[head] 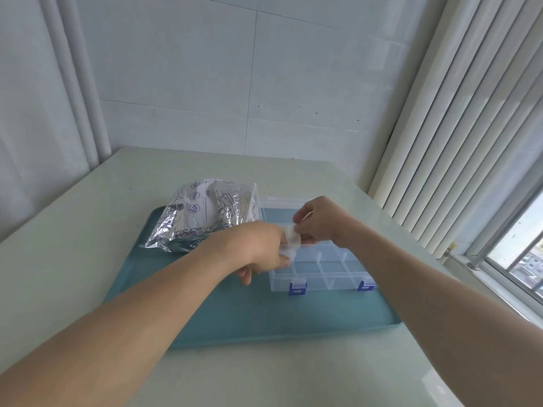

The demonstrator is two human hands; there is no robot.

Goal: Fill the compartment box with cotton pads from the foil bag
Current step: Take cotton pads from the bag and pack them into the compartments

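Both forearms reach forward over the teal tray on the pale tabletop. The left hand, knuckles up and fingers curled, grips a small stack of white cotton pads above the left edge of the clear compartment box. The right hand meets it from the right, fingertips pinching the same pads. The crumpled foil bag lies on the tray just left of the box.
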